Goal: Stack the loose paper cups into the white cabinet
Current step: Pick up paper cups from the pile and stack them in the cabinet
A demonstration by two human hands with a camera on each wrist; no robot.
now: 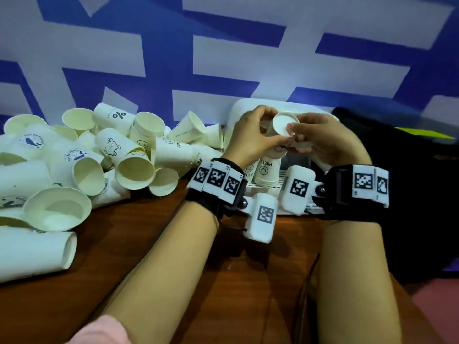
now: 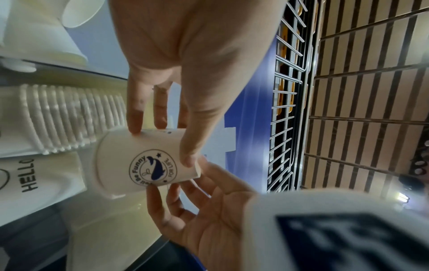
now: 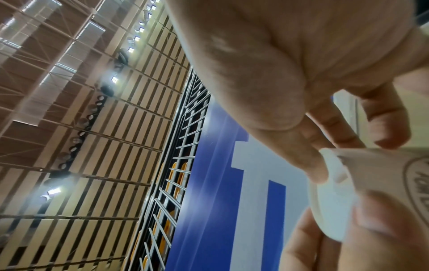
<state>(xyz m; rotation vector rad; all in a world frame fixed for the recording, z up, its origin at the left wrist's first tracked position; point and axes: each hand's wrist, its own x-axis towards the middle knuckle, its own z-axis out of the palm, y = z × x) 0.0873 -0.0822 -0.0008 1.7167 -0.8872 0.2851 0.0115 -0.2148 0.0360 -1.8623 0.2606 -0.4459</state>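
An upside-down paper cup point(image 1: 285, 125) with a blue whale logo point(image 2: 150, 168) sits atop a nested stack of cups point(image 2: 69, 119) in the white cabinet point(image 1: 293, 106). My left hand point(image 1: 269, 130) pinches the cup's base end between thumb and fingers point(image 2: 134, 126). My right hand point(image 1: 298, 137) pinches the same cup from the other side, its thumb on the base rim point(image 3: 318, 174). Beside this stack stand more nested cups printed "HELLO" point(image 1: 269, 167). A big pile of loose paper cups point(image 1: 99, 155) lies to the left on the table.
The brown wooden table point(image 1: 149, 256) runs under both forearms. A black object point(image 1: 409, 182) stands right of the cabinet. A blue and white wall point(image 1: 223, 58) closes the back. Loose cups reach the table's left front edge.
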